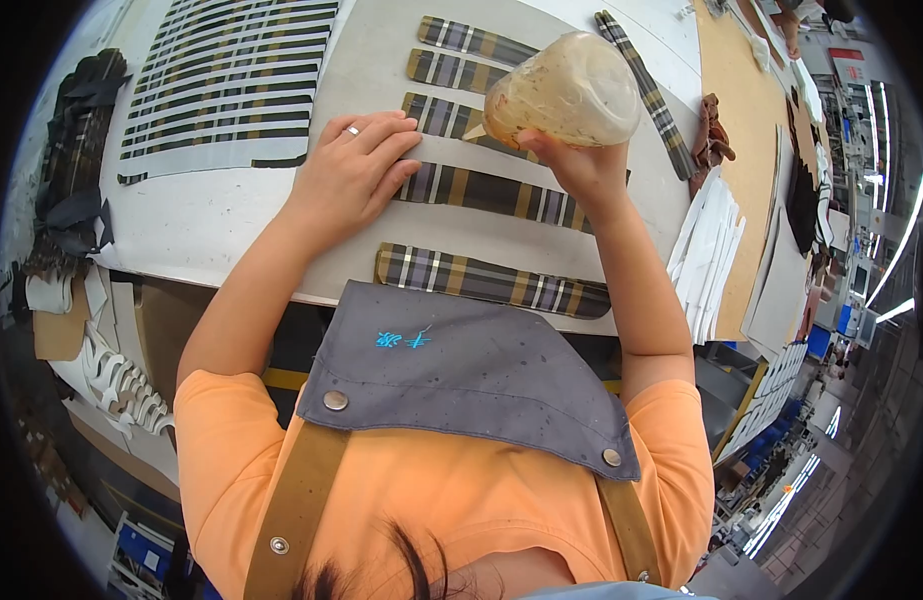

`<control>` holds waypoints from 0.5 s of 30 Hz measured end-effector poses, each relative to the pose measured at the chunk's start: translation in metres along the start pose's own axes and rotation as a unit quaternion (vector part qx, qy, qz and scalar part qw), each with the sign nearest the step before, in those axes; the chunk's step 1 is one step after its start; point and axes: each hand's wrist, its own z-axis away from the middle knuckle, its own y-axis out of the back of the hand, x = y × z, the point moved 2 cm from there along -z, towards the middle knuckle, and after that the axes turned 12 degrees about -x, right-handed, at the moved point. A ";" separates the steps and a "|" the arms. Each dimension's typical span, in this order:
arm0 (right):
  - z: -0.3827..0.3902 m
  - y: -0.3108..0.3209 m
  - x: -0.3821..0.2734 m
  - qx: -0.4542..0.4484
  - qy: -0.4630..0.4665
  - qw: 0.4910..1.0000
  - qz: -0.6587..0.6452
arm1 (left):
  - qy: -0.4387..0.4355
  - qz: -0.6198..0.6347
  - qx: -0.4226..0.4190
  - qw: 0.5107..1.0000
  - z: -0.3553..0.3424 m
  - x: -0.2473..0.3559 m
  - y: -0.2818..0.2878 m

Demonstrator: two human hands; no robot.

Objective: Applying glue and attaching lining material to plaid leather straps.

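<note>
Right grip: clamped on cloudy bottle, nozzle over plaid strip.
Left grip: thumb apart, at plaid strip's left end.
Plaid strip: on desk — best steadied under light, even squeezing.

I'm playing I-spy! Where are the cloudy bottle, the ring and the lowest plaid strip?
Cloudy bottle [571,88], head view: middle of its rounded body.
Ring [352,130], head view: front of its band.
Lowest plaid strip [491,280], head view: middle of its patterned top.

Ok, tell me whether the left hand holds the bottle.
No, the right hand holds the bottle; the left hand is by a plaid strip.
</note>
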 end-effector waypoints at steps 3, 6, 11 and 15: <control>0.005 0.007 0.004 -0.004 -0.013 0.999 0.047 | 0.004 -0.002 0.000 1.000 0.000 0.000 0.000; 0.012 0.016 0.000 0.018 -0.004 0.999 0.030 | 0.002 0.003 -0.001 1.000 0.000 0.000 0.001; 0.033 0.038 0.002 0.027 -0.021 0.998 0.057 | 0.002 -0.008 0.003 1.000 0.000 0.000 0.000; 0.047 0.054 0.002 0.059 -0.008 0.994 0.097 | 0.008 -0.018 0.003 1.000 -0.001 0.003 0.002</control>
